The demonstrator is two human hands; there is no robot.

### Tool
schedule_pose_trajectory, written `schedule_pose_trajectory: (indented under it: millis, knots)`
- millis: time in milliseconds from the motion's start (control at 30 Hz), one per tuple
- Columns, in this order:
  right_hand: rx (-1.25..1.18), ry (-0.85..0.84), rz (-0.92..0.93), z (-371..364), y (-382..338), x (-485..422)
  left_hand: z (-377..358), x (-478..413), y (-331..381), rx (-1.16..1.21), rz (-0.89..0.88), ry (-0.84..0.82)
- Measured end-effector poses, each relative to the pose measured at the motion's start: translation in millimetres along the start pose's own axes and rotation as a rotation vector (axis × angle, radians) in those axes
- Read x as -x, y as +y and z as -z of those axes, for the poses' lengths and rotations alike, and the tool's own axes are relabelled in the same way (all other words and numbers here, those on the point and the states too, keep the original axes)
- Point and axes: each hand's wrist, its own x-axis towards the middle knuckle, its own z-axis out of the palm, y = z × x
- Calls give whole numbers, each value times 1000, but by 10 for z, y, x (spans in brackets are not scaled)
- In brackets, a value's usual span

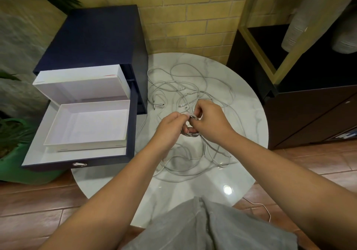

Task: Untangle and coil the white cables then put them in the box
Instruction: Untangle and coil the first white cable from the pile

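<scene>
Winding one cable (190,131) into a small loop.
Left hand (170,127) and right hand (209,117) are both pinching it; keep loops tight, letting the loose tail slide free below the fingers.

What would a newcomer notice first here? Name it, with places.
First, the two hands, left hand and right hand, meeting above the round marble table and pinching a white cable. Next, the tangle of white cables sprawled around them. At left, the dark blue box stands with both white drawers pulled out.
</scene>
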Motion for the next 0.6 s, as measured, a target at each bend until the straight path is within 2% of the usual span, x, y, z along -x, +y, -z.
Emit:
schedule_pose_trajectory:
  millis: [133,300,400,600]
  knots:
    - [-146,-160,-90,73,5,-7,54,6,-50,2,-38,-99]
    - [-456,-555,-232,257,120,4,147,22,-145,-110,-78,-142]
    - [-627,-589,-338,278,157,-11,191,21,-130,-192,-110,-148]
    - [-564,-642,-318,283,192,-17,158,37,-93,-292,-166,-184]
